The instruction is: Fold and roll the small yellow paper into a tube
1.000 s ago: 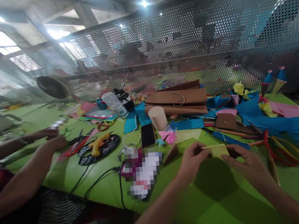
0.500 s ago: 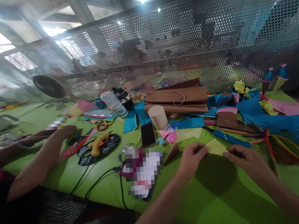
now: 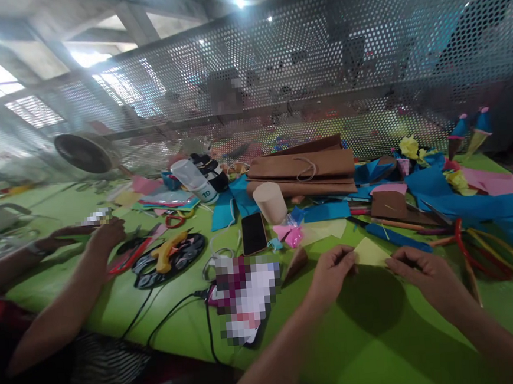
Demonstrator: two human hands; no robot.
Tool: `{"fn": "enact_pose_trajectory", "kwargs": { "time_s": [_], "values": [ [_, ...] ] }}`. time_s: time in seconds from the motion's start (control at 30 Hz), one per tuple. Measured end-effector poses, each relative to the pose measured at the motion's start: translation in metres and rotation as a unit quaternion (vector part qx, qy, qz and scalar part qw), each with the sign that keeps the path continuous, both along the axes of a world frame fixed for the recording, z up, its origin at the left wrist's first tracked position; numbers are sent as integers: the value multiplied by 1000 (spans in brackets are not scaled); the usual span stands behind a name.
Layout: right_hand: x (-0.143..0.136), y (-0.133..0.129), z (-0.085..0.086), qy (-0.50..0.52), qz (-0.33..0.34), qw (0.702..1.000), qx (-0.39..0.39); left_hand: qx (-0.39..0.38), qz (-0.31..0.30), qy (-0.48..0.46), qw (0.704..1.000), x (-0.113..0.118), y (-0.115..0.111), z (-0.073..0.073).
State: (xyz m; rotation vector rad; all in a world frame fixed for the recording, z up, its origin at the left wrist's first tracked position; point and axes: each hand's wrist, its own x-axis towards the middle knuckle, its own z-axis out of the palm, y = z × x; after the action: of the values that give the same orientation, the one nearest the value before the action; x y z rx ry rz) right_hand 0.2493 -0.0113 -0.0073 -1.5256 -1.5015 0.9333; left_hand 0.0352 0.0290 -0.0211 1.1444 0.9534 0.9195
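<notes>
A small piece of pale yellow paper [image 3: 370, 252] is held up between my two hands above the green table [image 3: 367, 355]. My left hand [image 3: 333, 267] pinches its left corner between thumb and fingers. On the other side, my right hand [image 3: 412, 265] pinches the right corner. The paper casts a dark shadow on the table below. Just left of my left hand stands a folded brown paper piece [image 3: 295, 264]. Beyond the hands lie a pale yellow sheet [image 3: 324, 230] and a blue glue-gun-like or pen-shaped tool [image 3: 397, 239], whose kind I cannot make out.
Left of my forearm lie a lit phone [image 3: 254, 301] and a dark phone [image 3: 254, 233]. A yellow glue gun [image 3: 168, 253] rests on a black tray. Scissors [image 3: 487, 251] lie at right. Behind stand a beige roll [image 3: 270, 203] and brown folded paper [image 3: 299, 174]. A co-worker's arms [image 3: 69, 289] reach in at left.
My hands keep their pinch on the yellow paper, which now tilts slightly differently. The co-worker's nearer hand has lifted and drawn back a little to the left.
</notes>
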Motion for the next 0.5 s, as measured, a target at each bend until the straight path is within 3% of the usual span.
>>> {"fn": "enact_pose_trajectory", "kwargs": {
  "time_s": [0.17,0.33,0.5],
  "values": [
    [0,-2,-2,8,12,1000,-14,2,-30,39,999,-1,-3,4],
    [2,-1,-3,88,-30,996,-16,-6,7,6,1000,-1,0,-2],
    [4,-2,-7,94,-48,994,2,-27,15,-21,999,0,2,-10]
  ]
}}
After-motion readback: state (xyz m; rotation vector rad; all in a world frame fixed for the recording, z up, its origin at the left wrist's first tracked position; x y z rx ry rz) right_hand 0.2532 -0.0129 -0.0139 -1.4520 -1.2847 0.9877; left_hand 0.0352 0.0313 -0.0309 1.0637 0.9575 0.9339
